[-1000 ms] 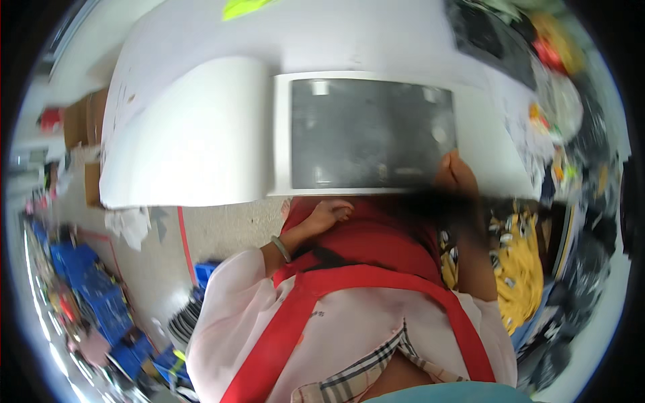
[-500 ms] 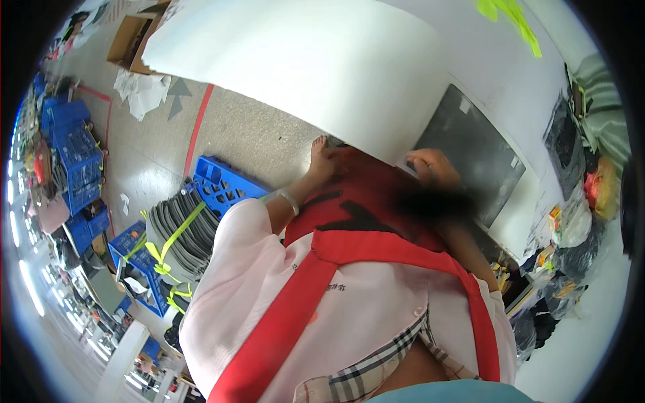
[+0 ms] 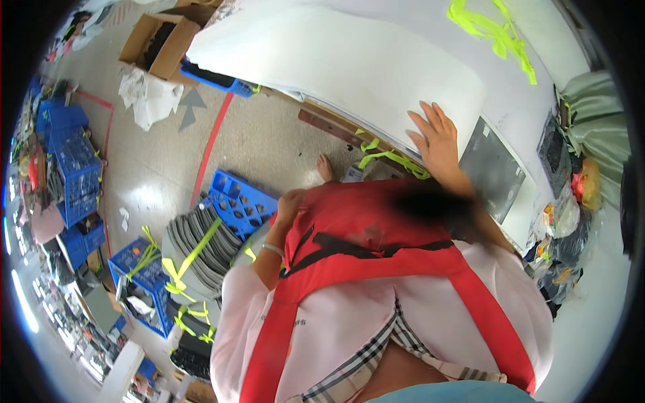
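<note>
My right hand [image 3: 437,140] lies with fingers spread on a stack of large white sheets [image 3: 336,57], near the right end of its front edge. To the right of that hand, a dark grey panel [image 3: 494,168] rests on the white tabletop. My left hand [image 3: 290,201] is low at the left side of my red apron [image 3: 342,208], its fingers curled in. Whether those fingers grip cloth or anything else is hidden. A dark blur covers part of my right forearm.
Bright yellow-green strips [image 3: 494,30] lie at the table's back. Blue crates [image 3: 238,201] and bundled grey curved pieces [image 3: 191,248] stand on the floor at left. Beyond are a cardboard box [image 3: 164,47] and crumpled white paper [image 3: 148,97]. Plastic bags [image 3: 568,215] crowd the right.
The white sheet no longer bulges over the front edge; the table's edge shows. My right hand went from curled to spread on the sheets. My left hand drew back toward the apron's side.
</note>
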`<state>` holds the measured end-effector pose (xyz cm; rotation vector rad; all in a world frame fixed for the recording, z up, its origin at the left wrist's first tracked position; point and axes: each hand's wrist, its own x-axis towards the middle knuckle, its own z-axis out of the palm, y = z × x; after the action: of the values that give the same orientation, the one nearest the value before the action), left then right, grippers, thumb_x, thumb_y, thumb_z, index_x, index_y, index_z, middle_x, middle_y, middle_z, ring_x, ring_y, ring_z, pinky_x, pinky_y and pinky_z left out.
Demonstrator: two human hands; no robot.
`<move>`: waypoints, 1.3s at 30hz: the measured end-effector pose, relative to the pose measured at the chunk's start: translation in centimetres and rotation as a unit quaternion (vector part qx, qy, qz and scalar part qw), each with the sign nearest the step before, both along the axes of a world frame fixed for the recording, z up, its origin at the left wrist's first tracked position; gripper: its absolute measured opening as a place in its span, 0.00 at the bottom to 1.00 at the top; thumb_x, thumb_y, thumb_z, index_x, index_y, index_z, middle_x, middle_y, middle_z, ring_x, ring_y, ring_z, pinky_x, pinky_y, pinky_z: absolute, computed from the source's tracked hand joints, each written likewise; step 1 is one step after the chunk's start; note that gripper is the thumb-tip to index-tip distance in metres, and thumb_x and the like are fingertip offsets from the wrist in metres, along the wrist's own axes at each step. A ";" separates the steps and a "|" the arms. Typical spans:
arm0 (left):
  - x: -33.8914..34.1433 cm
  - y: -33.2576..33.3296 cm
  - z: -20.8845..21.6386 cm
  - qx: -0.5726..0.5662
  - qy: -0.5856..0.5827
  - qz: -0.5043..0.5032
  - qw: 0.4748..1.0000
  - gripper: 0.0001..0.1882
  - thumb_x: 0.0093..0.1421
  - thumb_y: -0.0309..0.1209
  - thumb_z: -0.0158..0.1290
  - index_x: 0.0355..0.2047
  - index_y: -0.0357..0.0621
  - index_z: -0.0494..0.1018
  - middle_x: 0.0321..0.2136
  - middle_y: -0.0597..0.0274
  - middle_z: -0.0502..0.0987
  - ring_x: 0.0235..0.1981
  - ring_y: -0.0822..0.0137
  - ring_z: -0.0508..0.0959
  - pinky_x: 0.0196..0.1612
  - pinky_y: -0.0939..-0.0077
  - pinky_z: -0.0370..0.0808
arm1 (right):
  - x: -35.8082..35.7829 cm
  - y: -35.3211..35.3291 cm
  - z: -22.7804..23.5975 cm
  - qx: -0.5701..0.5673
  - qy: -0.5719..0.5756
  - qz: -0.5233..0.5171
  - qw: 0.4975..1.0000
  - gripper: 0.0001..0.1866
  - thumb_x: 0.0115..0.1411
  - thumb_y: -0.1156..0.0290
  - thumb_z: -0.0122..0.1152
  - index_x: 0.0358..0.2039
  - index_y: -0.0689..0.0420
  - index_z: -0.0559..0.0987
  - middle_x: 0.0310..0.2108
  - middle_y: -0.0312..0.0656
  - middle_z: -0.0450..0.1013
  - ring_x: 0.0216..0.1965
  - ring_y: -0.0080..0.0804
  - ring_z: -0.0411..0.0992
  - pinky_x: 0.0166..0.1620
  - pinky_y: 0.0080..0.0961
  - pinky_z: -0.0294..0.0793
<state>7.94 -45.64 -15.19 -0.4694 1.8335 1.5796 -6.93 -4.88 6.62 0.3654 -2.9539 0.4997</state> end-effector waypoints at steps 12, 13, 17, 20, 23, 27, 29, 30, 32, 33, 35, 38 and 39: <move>-2.5 -6.8 1.0 0.061 -0.105 0.169 0.978 0.16 0.67 0.28 0.53 0.54 0.37 0.74 0.42 0.55 0.80 0.34 0.65 0.82 0.33 0.73 0.83 | -0.3 -2.7 0.6 0.185 -0.107 0.021 0.977 0.37 0.68 0.47 0.53 0.72 0.49 0.58 0.74 0.49 0.49 0.75 0.47 0.45 0.74 0.44 0.44; -2.6 -6.7 0.8 0.061 -0.105 0.188 0.975 0.16 0.67 0.28 0.52 0.54 0.37 0.74 0.42 0.55 0.80 0.34 0.64 0.83 0.33 0.73 0.83 | -1.3 -2.5 0.3 0.167 -0.091 0.009 0.982 0.37 0.69 0.45 0.50 0.72 0.49 0.58 0.74 0.49 0.48 0.76 0.46 0.44 0.74 0.43 0.43; -1.8 -6.2 -0.7 0.070 -0.097 0.221 0.968 0.16 0.67 0.28 0.53 0.53 0.38 0.75 0.40 0.56 0.81 0.33 0.65 0.82 0.31 0.73 0.82 | -7.2 -5.5 -2.2 0.179 -0.110 -0.070 0.975 0.38 0.71 0.39 0.41 0.73 0.48 0.56 0.75 0.48 0.46 0.76 0.44 0.42 0.75 0.42 0.41; 0.5 -6.6 -1.5 0.063 -0.113 0.217 0.968 0.15 0.66 0.29 0.54 0.52 0.39 0.77 0.37 0.58 0.82 0.33 0.68 0.82 0.30 0.74 0.81 | -6.8 -6.3 -3.6 0.124 -0.044 -0.063 0.989 0.36 0.72 0.43 0.42 0.74 0.48 0.55 0.75 0.49 0.48 0.76 0.45 0.43 0.74 0.43 0.43; 3.4 -7.0 -1.8 -0.003 -0.120 0.135 0.984 0.14 0.66 0.30 0.55 0.49 0.40 0.79 0.36 0.60 0.83 0.33 0.70 0.82 0.31 0.74 0.80 | -5.9 -7.5 -4.2 0.113 -0.058 -0.058 0.990 0.38 0.71 0.43 0.44 0.74 0.50 0.54 0.75 0.50 0.46 0.76 0.47 0.43 0.75 0.43 0.43; 1.7 -8.1 -2.4 -0.098 -0.034 -0.032 0.994 0.14 0.65 0.30 0.56 0.48 0.40 0.80 0.36 0.60 0.84 0.34 0.68 0.83 0.34 0.73 0.79 | -5.1 -11.7 -4.1 0.086 -0.057 -0.048 0.993 0.42 0.69 0.40 0.47 0.74 0.52 0.53 0.75 0.53 0.44 0.76 0.49 0.41 0.75 0.43 0.41; -0.2 -9.1 -2.0 -0.133 0.035 -0.118 0.983 0.14 0.64 0.31 0.57 0.49 0.40 0.80 0.37 0.59 0.84 0.34 0.65 0.83 0.36 0.72 0.79 | -5.5 -12.2 -4.2 0.083 -0.027 -0.051 0.995 0.44 0.67 0.39 0.49 0.73 0.53 0.54 0.75 0.54 0.42 0.76 0.52 0.39 0.75 0.45 0.41; -1.4 -9.5 -1.8 -0.150 0.070 -0.160 0.973 0.15 0.64 0.31 0.57 0.49 0.40 0.80 0.38 0.59 0.84 0.34 0.64 0.83 0.37 0.72 0.79 | -5.7 -12.2 -4.1 0.078 -0.023 -0.054 0.995 0.44 0.67 0.39 0.49 0.73 0.53 0.54 0.75 0.54 0.42 0.76 0.52 0.39 0.75 0.45 0.41; -5.0 -9.8 -0.9 -0.163 0.063 -0.149 0.973 0.15 0.66 0.32 0.55 0.50 0.41 0.80 0.37 0.59 0.84 0.34 0.66 0.83 0.36 0.73 0.79 | -6.2 -12.4 -4.0 0.055 -0.033 -0.014 0.998 0.44 0.66 0.38 0.50 0.73 0.51 0.54 0.75 0.53 0.43 0.76 0.52 0.40 0.74 0.45 0.42; -7.3 -9.5 0.2 -0.103 0.014 -0.051 0.993 0.15 0.67 0.33 0.54 0.50 0.41 0.79 0.35 0.59 0.84 0.33 0.68 0.83 0.34 0.75 0.79 | -6.3 -12.1 -4.0 0.030 -0.023 0.000 0.999 0.44 0.65 0.38 0.52 0.73 0.49 0.56 0.75 0.53 0.44 0.76 0.51 0.41 0.74 0.45 0.43; -12.2 -9.5 2.7 -0.043 0.024 0.060 0.997 0.14 0.70 0.32 0.51 0.51 0.40 0.78 0.33 0.60 0.82 0.31 0.69 0.82 0.33 0.77 0.80 | -7.1 -12.3 -4.1 0.014 -0.014 0.019 1.000 0.44 0.64 0.38 0.53 0.73 0.49 0.57 0.75 0.52 0.46 0.75 0.50 0.42 0.74 0.46 0.44; -20.5 -7.7 8.9 -0.074 0.184 0.055 0.978 0.15 0.72 0.35 0.49 0.51 0.40 0.78 0.28 0.62 0.80 0.26 0.75 0.78 0.30 0.82 0.77 | -8.0 -12.2 -4.2 -0.019 -0.019 0.036 0.999 0.41 0.64 0.39 0.54 0.71 0.50 0.61 0.73 0.51 0.50 0.75 0.49 0.46 0.73 0.45 0.46; -23.7 -5.6 12.4 -0.109 0.201 0.034 0.973 0.16 0.73 0.35 0.48 0.52 0.40 0.78 0.26 0.64 0.78 0.24 0.77 0.76 0.29 0.81 0.76 | -8.3 -11.5 -4.3 -0.034 -0.026 0.030 0.999 0.40 0.64 0.40 0.55 0.69 0.51 0.64 0.72 0.50 0.53 0.74 0.49 0.48 0.73 0.44 0.47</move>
<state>-15.74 -51.21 -2.83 -0.3276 2.3351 1.6139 -15.25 -16.42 2.29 0.4407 -2.9751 0.6247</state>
